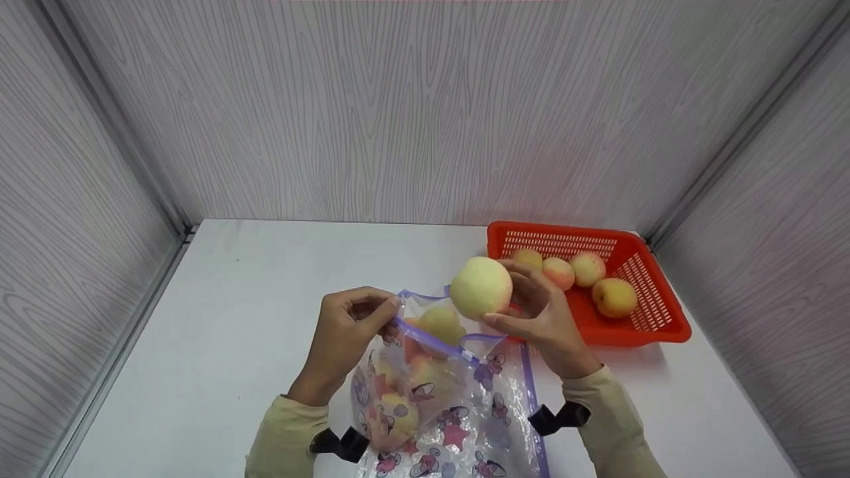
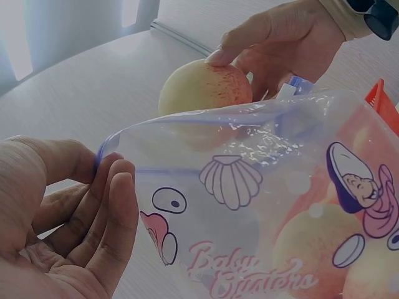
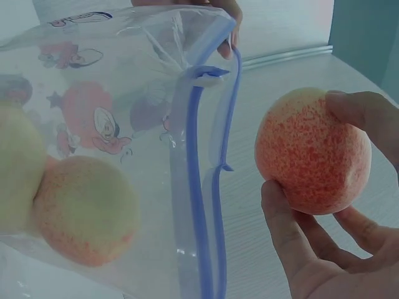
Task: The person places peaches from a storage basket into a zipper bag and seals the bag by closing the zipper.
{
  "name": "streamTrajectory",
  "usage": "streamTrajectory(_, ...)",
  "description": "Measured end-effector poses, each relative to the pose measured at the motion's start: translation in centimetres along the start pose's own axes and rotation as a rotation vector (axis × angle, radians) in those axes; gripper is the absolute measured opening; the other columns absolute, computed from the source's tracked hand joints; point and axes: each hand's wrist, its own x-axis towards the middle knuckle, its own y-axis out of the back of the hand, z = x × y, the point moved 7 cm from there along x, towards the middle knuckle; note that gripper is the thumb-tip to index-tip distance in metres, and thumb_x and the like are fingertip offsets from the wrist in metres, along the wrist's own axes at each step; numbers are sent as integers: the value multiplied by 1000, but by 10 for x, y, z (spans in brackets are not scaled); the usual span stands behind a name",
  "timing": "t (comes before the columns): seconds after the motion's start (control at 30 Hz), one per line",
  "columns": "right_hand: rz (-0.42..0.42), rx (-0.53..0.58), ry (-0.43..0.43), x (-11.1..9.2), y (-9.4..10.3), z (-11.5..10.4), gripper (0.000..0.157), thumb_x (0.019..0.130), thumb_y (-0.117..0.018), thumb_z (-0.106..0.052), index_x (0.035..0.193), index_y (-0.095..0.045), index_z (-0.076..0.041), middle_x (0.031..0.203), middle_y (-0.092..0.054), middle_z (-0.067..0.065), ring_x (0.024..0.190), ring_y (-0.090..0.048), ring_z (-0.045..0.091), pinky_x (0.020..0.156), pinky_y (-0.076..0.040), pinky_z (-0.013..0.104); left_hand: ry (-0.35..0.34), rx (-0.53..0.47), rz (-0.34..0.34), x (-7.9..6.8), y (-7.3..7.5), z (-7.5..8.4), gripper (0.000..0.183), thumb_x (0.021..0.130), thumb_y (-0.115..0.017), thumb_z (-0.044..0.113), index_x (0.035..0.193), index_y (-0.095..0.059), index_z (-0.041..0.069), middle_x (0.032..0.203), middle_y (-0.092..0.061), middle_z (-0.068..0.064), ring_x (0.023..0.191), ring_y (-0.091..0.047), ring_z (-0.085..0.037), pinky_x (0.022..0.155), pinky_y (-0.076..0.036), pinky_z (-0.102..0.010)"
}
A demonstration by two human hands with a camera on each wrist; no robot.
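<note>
My right hand [image 1: 541, 318] grips a pale yellow peach [image 1: 481, 289] with a red blush, thumb on one side and fingers on the other. The peach is right by the mouth of a clear zip bag [image 1: 458, 425] printed with cartoon figures. At the bag's purple zip edge, my left hand [image 1: 352, 332] pinches one corner between thumb and fingers. The mouth gapes, as the right wrist view shows with its two blue zip strips [image 3: 202, 187] apart. Several peaches lie inside the bag, among them a yellow-and-red peach [image 3: 87, 212] seen through the plastic.
A red plastic basket [image 1: 657, 292] with slotted walls stands at the back right of the white table [image 1: 199, 318]. Several fruits are in it, including a deeper yellow one [image 1: 614, 297]. Grained panels [image 1: 345, 113] enclose the table at the back and both sides.
</note>
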Motion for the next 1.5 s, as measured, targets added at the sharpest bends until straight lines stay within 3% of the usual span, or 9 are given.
streamTrajectory(0.27,-127,-25,12,-2,-18,3,68,72,-79,1,131,-47,-6,127,-53,17,110,-56,36,93,-49,45,14,4,-3,0,0,0,9,90,-61,1,89,-70,-2,72,-62,-15,61,-62,-25,59,-58,-35)
streamTrajectory(0.57,-179,-70,-9,-4,-24,7,67,73,-80,-2,132,-47,-8,127,-53,14,110,-57,33,91,-50,43,13,12,-8,0,-1,1,9,90,-60,0,91,-69,-2,74,-63,-15,62,-63,-26,60,-58,-36)
streamTrajectory(1.03,-156,-149,-27,-7,-35,-17,61,75,-78,-2,128,-48,0,123,-55,19,106,-59,34,91,-51,45,11,29,3,1,-2,1,10,90,-60,0,89,-70,-1,73,-63,-14,62,-62,-25,60,-58,-36)
streamTrajectory(1.27,-148,-111,31,-6,-28,-4,50,78,-72,5,125,-55,-1,119,-60,18,106,-59,36,91,-51,44,5,29,-2,1,-3,1,10,90,-60,0,90,-70,-2,73,-62,-15,62,-62,-27,59,-58,-36)
streamTrajectory(1.5,-141,-85,24,-5,-24,6,38,82,-68,4,119,-59,-1,117,-61,16,106,-60,34,91,-51,42,5,31,5,1,-2,1,10,90,-61,0,90,-70,-1,73,-62,-14,62,-62,-25,60,-58,-36)
